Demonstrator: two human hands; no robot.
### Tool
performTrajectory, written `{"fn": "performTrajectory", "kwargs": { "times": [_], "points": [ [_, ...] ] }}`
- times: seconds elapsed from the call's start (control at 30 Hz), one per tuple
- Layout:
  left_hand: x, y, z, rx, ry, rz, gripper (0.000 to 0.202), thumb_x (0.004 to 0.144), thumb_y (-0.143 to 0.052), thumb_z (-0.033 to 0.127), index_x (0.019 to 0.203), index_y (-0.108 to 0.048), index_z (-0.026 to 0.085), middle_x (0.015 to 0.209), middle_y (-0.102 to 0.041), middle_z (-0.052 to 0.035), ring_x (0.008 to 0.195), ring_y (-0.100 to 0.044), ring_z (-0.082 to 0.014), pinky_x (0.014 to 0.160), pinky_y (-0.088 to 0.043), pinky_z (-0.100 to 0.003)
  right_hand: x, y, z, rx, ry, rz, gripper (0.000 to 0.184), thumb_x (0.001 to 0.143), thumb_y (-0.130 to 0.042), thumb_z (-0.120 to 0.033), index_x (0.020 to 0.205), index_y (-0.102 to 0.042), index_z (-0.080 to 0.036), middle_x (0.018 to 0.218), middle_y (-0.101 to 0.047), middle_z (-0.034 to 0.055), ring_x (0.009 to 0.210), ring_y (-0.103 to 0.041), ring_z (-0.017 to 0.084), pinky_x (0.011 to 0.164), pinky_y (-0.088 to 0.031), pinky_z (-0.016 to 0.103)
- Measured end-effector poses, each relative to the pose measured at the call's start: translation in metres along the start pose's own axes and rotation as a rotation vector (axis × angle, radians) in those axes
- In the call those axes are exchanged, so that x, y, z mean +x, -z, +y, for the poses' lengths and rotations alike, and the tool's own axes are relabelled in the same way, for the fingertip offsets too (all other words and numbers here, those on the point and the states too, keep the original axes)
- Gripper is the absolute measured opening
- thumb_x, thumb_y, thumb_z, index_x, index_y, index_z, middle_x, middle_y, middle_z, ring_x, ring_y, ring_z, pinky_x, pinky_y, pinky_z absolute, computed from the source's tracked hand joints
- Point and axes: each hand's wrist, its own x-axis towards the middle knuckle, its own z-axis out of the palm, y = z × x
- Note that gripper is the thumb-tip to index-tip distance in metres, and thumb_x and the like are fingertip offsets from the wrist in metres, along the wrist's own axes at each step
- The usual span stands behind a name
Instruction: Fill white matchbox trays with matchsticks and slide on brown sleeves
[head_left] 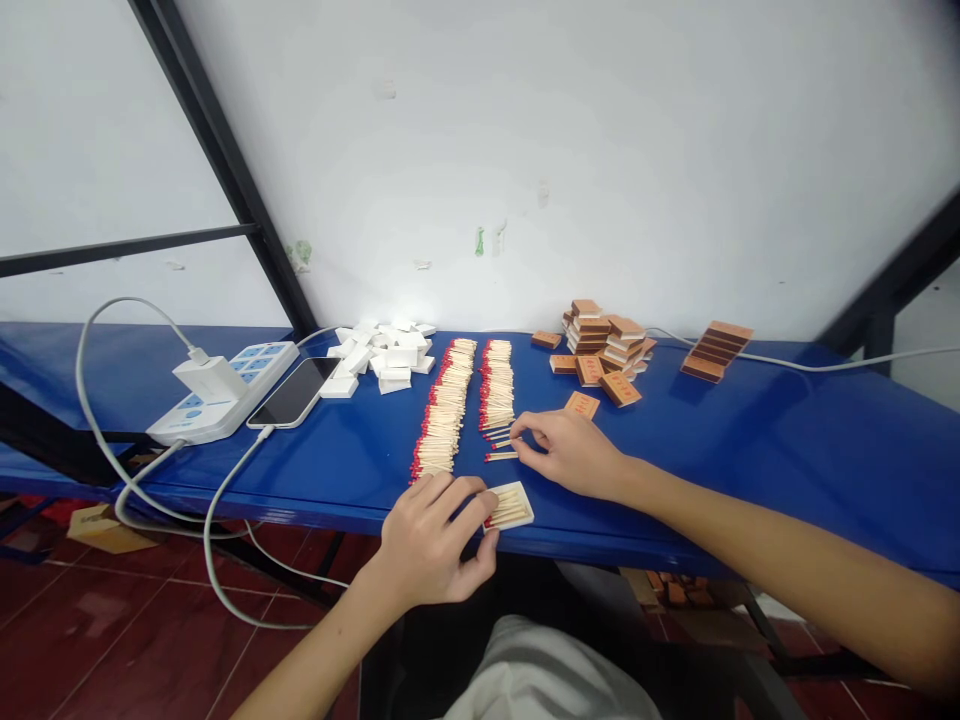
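Note:
My left hand is closed on one end of a small white matchbox tray at the table's front edge. Matches with red heads lie inside the tray, partly under my fingers. Farther right, my right hand has thumb and forefinger pinched at the end of a match at the near end of the right match row. One single match lies just nearer to me. A longer match row, heads to the left, stretches back beyond my left hand.
White empty trays are heaped at the back left, beside a phone and a power strip with cables. Brown matchboxes are piled at the back right. A strip of joined boxes leans near a cable. The blue table's front edge is close.

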Motion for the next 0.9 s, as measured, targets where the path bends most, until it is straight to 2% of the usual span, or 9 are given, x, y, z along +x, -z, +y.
{"fn": "performTrajectory", "kwargs": {
  "times": [0.4, 0.7, 0.9],
  "points": [
    [-0.0003, 0.0005, -0.0001, 0.003, 0.005, -0.005, 0.021, 0.081, -0.061, 0.021, 0.101, -0.064, 0.018, 0.097, -0.07, -0.0065, 0.078, -0.058, -0.0214, 0.07, -0.049, -0.036, 0.0045, -0.0003, 0.008, -0.002, -0.027, -0.045, 0.016, 0.093, -0.058, -0.025, 0.101, -0.07, -0.019, 0.056, -0.05, -0.0054, 0.051, -0.043, 0.011, 0.056, -0.026, 0.024],
    [0.0005, 0.0009, 0.0006, 0.004, 0.008, 0.001, 0.021, 0.081, -0.06, 0.021, 0.1, -0.065, 0.019, 0.096, -0.07, -0.0069, 0.078, -0.06, -0.0209, 0.07, -0.05, -0.035, 0.0044, 0.0012, 0.0056, 0.014, -0.018, -0.067, 0.016, 0.092, -0.057, -0.022, 0.092, -0.072, -0.019, 0.06, -0.057, -0.0026, 0.056, -0.05, 0.012, 0.058, -0.029, 0.024],
    [0.0019, 0.0014, 0.0015, 0.009, 0.009, 0.006, 0.019, 0.081, -0.06, 0.02, 0.099, -0.065, 0.019, 0.095, -0.07, -0.0066, 0.077, -0.06, -0.0207, 0.071, -0.051, -0.035, 0.0025, 0.0024, 0.0018, 0.09, -0.016, -0.094, 0.013, 0.09, -0.059, -0.02, 0.088, -0.072, -0.018, 0.056, -0.053, -0.005, 0.052, -0.044, 0.01, 0.057, -0.029, 0.023]
  ]
}}
